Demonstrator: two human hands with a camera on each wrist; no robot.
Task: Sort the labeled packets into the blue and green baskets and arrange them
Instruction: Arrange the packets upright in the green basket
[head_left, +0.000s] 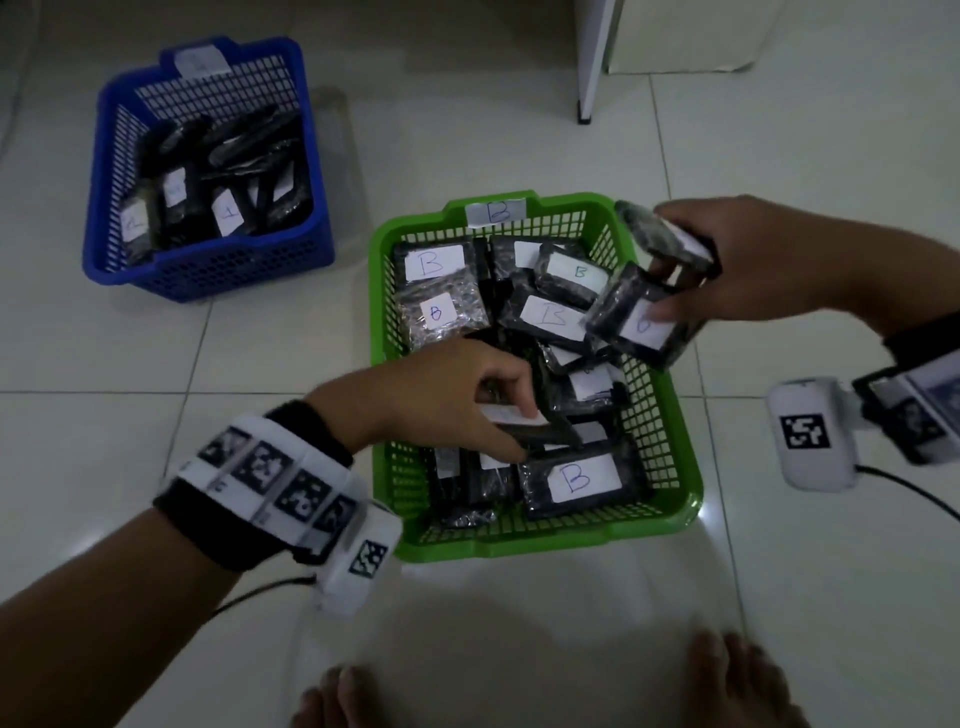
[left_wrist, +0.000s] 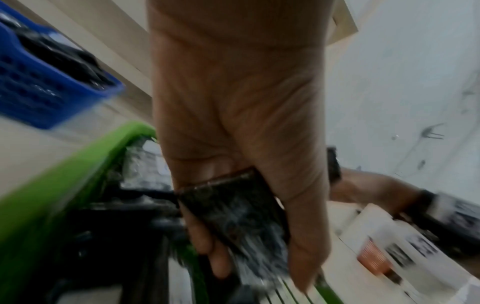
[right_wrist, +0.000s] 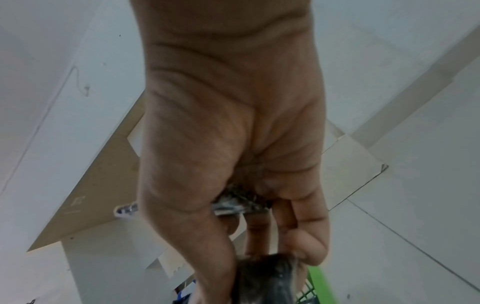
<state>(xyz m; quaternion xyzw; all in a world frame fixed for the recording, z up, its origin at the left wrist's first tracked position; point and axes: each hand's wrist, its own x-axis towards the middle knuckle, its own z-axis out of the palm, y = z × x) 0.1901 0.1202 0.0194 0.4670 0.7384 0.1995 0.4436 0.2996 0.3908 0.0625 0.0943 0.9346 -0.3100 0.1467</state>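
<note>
Many black packets with white labels marked B lie loosely overlapped in the green basket (head_left: 387, 332), which sits on the tiled floor (head_left: 779, 571) in front of the person. One packet with a B label (head_left: 584, 480) lies flat at the basket's near edge; two more B packets (head_left: 435, 288) lie side by side in its far left corner.

Over the near left part of the basket, the left hand (head_left: 447, 397) has its fingers and thumb curled round a dark packet (head_left: 524, 426); the left wrist view shows the same packet (left_wrist: 241, 218) pinched between thumb and fingers, though blurred.

Above the basket's right rim, the right hand (head_left: 753, 260) holds two packets at once: an upper packet (head_left: 662, 236) tucked against the palm and a lower packet (head_left: 636, 317) with a white label held by the fingertips, tilted over the rim. The right wrist view is blurred but shows fingers closed on dark packets.

Farther off to the left, well apart from the green one, the blue basket (head_left: 208, 270) holds more black packets, several standing on edge with white labels facing the person. Both wrists wear bands with black-and-white markers.
</note>
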